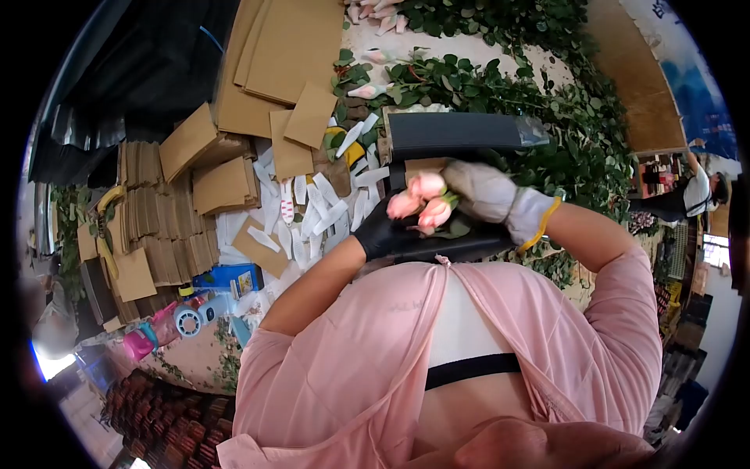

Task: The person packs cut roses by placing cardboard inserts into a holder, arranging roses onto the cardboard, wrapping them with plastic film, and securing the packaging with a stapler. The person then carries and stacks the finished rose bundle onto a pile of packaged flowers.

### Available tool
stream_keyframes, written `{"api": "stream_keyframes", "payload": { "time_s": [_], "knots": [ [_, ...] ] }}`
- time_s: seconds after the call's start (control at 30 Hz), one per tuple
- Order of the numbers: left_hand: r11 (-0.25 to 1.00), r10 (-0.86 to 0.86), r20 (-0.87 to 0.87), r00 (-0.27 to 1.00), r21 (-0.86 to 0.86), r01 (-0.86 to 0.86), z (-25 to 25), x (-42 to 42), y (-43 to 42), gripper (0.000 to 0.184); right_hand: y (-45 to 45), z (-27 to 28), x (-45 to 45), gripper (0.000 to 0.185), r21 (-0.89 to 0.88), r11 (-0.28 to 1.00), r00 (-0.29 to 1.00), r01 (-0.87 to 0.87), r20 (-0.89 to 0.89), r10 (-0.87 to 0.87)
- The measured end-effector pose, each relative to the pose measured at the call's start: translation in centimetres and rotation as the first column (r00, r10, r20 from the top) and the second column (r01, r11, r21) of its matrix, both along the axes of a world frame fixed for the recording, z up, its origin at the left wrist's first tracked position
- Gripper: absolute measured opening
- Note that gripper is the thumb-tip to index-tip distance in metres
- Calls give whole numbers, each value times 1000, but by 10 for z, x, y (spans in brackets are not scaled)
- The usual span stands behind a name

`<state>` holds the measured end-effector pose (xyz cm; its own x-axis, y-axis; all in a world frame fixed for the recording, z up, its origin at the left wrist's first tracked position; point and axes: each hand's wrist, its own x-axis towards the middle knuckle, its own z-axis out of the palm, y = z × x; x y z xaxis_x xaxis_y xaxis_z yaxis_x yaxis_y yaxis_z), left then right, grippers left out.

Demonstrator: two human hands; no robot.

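My left hand (380,231), in a black glove, is closed around several pink roses (428,200) just in front of my chest. The blooms face up toward me, and their stems are mostly hidden. Right beside the blooms is my right hand (476,190), in a greyish-white glove with a yellow cuff. Motion smears its fingers, so their grip does not show. A few green leaves (455,228) hang below the flowers. Beyond both hands lies a dark padded block (457,134).
Cardboard sheets (293,47) and stacked cardboard pieces (148,207) lie at left, near scattered white sleeves (316,205). Leafy rose stems (500,90) cover the far and right side. A small blue fan (188,320) stands lower left. Another person (687,195) is at far right.
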<state>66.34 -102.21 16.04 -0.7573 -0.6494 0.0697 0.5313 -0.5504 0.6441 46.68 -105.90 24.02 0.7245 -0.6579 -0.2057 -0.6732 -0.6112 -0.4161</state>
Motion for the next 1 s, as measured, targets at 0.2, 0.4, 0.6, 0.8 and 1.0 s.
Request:
{"api": "stream_keyframes", "payload": {
  "time_s": [0.2,0.4,0.6,0.8,1.0],
  "knots": [
    [116,746,131,653,-991,66,-33,9,-3,36,-6,6,-14,20,-102,992,977,74,-192,-92],
    [742,553,434,712,-645,-183,-16,19,1,46,11,-19,-15,35,-152,988,982,-36,-191,6],
    [214,745,168,646,-977,6,-38,16,-7,36,-6,9,-29,22,241,932,940,269,147,-309],
    [491,610,339,716,-871,-5,-30,-2,-16,18,-10,-14,1,26,-173,985,984,12,-173,-43],
    [434,741,381,553,-900,38,-10,8,-5,39,-9,-20,-6,28,-215,976,979,-31,-201,-13]
  ]
}}
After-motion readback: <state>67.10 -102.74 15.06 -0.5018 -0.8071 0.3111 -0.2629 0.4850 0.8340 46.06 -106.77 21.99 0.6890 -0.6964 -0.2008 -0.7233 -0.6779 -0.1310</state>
